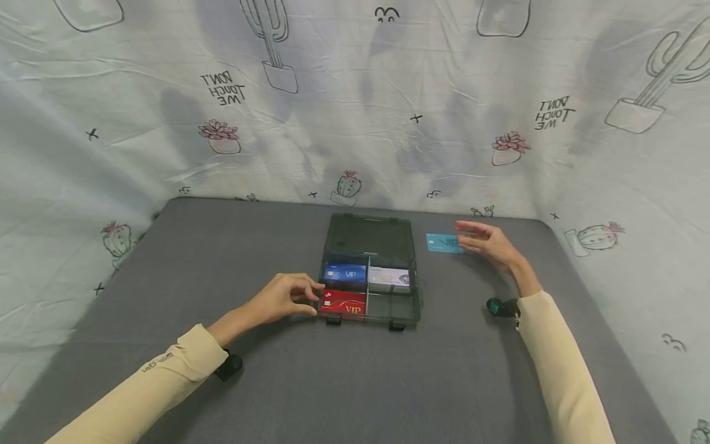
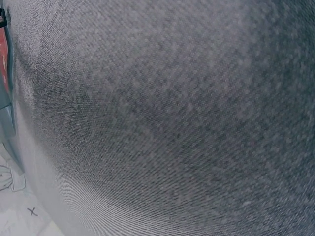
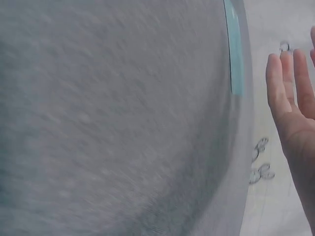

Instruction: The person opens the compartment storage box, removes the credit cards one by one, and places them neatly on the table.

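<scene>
Teal card (image 1: 443, 243) flat on grey counter (image 1: 222, 246), right hand (image 1: 488, 243) fingers relaxed just above it, left hand (image 1: 285, 296) fingers curled on box (image 1: 370, 274) at 9 o'clock side.

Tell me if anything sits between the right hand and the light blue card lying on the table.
Nothing visible does. The right hand hovers with straight fingers right at the light blue card, which lies flat on the grey table beside the open box. Only bare tabletop surrounds the card.
</scene>
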